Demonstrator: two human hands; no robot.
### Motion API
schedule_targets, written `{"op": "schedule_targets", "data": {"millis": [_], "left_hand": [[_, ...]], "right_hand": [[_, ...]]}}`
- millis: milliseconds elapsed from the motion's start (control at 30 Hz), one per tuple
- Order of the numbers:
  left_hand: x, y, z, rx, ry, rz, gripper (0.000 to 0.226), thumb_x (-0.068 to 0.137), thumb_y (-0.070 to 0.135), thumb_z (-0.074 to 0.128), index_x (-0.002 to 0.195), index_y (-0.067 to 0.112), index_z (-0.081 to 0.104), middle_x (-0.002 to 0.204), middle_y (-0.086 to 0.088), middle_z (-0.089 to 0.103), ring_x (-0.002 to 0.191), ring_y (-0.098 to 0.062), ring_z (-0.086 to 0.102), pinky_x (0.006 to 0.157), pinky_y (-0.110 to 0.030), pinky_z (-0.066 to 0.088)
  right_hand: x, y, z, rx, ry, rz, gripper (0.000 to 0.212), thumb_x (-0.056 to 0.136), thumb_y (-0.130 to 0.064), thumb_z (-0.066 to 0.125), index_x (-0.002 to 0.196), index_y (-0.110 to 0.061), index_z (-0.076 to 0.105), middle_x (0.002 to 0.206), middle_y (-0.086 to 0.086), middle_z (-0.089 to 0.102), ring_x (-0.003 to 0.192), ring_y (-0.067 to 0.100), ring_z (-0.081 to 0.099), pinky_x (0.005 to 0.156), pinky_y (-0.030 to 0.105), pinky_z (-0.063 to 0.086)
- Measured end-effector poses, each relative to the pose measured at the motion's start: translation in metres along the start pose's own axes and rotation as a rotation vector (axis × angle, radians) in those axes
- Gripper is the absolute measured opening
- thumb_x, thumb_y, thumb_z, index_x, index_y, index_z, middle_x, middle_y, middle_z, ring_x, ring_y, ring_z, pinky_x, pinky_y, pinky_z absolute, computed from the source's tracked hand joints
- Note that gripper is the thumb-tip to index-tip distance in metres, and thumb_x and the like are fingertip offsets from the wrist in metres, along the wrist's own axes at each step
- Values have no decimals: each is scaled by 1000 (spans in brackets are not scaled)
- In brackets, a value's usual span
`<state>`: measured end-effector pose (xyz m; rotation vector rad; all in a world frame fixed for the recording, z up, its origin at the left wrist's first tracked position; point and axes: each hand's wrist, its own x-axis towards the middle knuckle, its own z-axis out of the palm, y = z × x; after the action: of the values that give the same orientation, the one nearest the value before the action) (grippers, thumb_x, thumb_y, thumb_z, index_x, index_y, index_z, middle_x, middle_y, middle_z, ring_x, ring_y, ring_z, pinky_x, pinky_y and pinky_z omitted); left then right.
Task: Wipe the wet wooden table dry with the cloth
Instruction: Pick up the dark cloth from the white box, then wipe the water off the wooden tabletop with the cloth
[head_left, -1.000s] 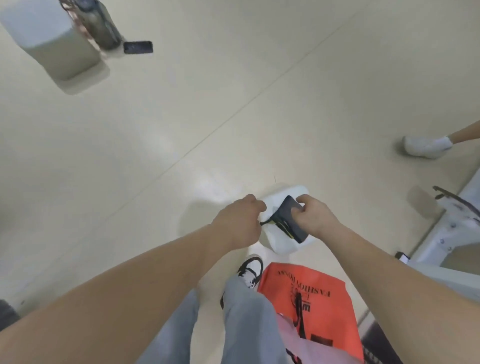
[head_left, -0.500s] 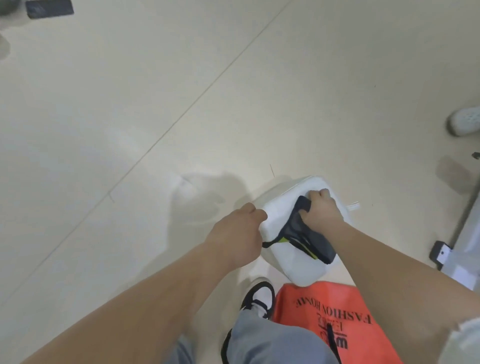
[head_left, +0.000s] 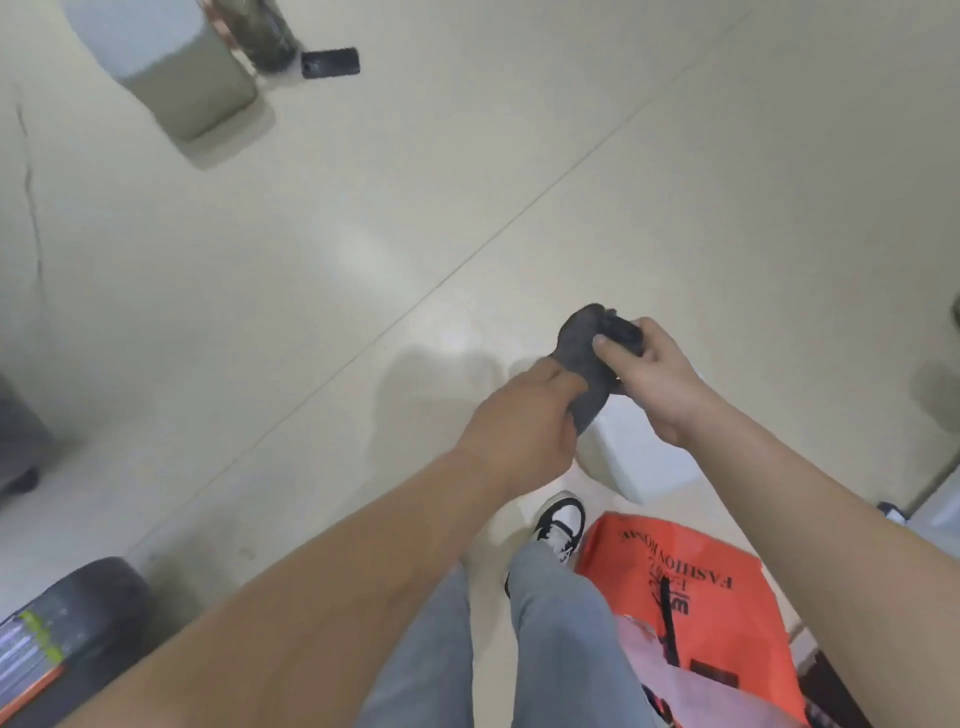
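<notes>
Pale floor with thin seam lines, seen from above; a dark grey cloth held up in both hands.

Left hand has its fingers curled round the lower end of the cloth, while the right hand pinches the bunched upper end, thumb on top and the other fingers wrapped beneath. The cloth hangs in the air between the two hands, above a white container that stands on the floor. Just beside the container lie an orange bag with black lettering and the person's black-and-white shoe below grey trouser legs. Far off at the top, a dark phone lies flat near a grey-and-white box. A dark bundle sits at the lower left corner, too blurred to identify.
</notes>
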<state>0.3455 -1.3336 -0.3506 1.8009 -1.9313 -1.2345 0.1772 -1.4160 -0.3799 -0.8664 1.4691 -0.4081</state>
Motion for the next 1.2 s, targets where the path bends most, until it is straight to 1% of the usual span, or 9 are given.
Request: {"op": "schedule_targets", "data": {"millis": [67, 167, 267, 500, 633, 800, 933, 1067, 1200], "left_hand": [[-32, 21, -41, 21, 96, 29, 33, 91, 11, 50, 122, 15, 61, 122, -4, 54, 105, -27, 58, 79, -47, 54], [-85, 47, -94, 32, 292, 5, 30, 91, 12, 52, 119, 15, 61, 119, -2, 52, 99, -26, 58, 72, -46, 55], [-149, 73, -135, 4, 494, -35, 34, 92, 11, 53, 124, 17, 61, 122, 1, 52, 100, -22, 58, 73, -44, 55], [-319, 92, -149, -237, 1011, -302, 36, 93, 18, 61, 128, 19, 61, 123, 8, 55, 107, -5, 57, 87, -32, 52], [-414, 90, -135, -447, 1225, -434, 27, 90, 19, 68, 116, 23, 63, 112, 9, 61, 105, -11, 62, 89, -31, 51], [-536, 92, -105, -781, 1464, -630, 7, 91, 11, 71, 92, 17, 68, 89, 10, 72, 88, -7, 69, 81, -26, 56], [-647, 88, -59, -918, 1678, -778, 12, 90, 20, 78, 84, 14, 70, 85, 2, 76, 84, -15, 72, 76, -28, 56], [-748, 80, -7, -971, 1933, -897, 33, 79, 31, 88, 100, 20, 64, 102, 6, 74, 98, -8, 70, 83, -26, 56], [-832, 75, 41, -1040, 2104, -887, 50, 73, 35, 91, 114, 33, 63, 116, 13, 71, 114, -9, 66, 90, -31, 57]], "right_hand": [[-47, -56, 34, 56, -56, -73, 17, 98, -22, 66, 108, -13, 55, 101, 3, 70, 90, 23, 68, 75, 32, 55], [-112, -127, 76, 60, -181, -170, 26, 86, -25, 67, 104, -9, 57, 88, 0, 64, 85, 19, 60, 83, 40, 48], [-174, -179, 109, -19, -356, -266, 9, 93, -14, 64, 95, -13, 56, 79, -4, 64, 77, 15, 59, 73, 32, 46], [-319, -226, 185, -249, -744, -387, 11, 92, -13, 65, 97, -12, 56, 87, 2, 68, 78, 19, 67, 74, 34, 53], [-399, -208, 242, -430, -954, -461, 21, 83, -27, 68, 80, -18, 49, 83, 5, 54, 80, 22, 52, 76, 41, 39], [-497, -151, 320, -647, -1248, -504, 25, 89, -17, 69, 83, -9, 45, 65, -4, 50, 58, 11, 51, 52, 16, 39], [-577, -90, 380, -768, -1484, -452, 27, 88, -9, 68, 78, -9, 42, 60, -9, 49, 54, 8, 52, 50, 14, 39], [-665, -21, 434, -861, -1651, -364, 22, 81, -18, 68, 76, -12, 47, 75, 4, 47, 73, 19, 46, 69, 32, 35], [-740, 48, 480, -972, -1797, -324, 17, 79, -20, 69, 72, -21, 53, 78, 7, 51, 77, 22, 49, 72, 38, 35]]}}
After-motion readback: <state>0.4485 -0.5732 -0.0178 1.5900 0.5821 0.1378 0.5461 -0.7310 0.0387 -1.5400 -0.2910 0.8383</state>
